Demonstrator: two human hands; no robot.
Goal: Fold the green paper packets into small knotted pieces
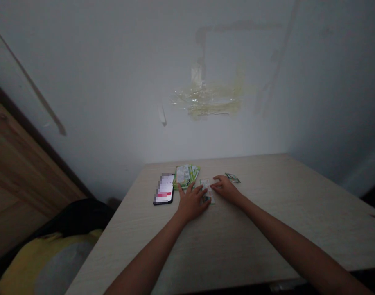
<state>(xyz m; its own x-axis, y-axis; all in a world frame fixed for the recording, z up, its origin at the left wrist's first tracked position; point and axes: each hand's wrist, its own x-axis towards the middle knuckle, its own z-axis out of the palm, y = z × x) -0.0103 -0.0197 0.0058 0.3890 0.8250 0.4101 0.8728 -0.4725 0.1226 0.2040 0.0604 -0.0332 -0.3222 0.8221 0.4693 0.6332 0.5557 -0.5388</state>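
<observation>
A small flat printed packet or card, pale with green edges, lies on the table between my hands. My left hand is open with its fingers spread; some of them rest on the packet's left side and cover part of it. My right hand has its fingers apart, and their tips touch or nearly touch the packet's right edge. Just beyond my left fingertips lies a stack of green and white printed packets. A smaller green packet lies beyond my right hand.
A phone with a lit, partly blurred screen lies left of the stack. The light wood-grain table meets a wall bearing peeling tape. A yellow and grey plush-looking thing sits at the lower left, beside a wooden panel.
</observation>
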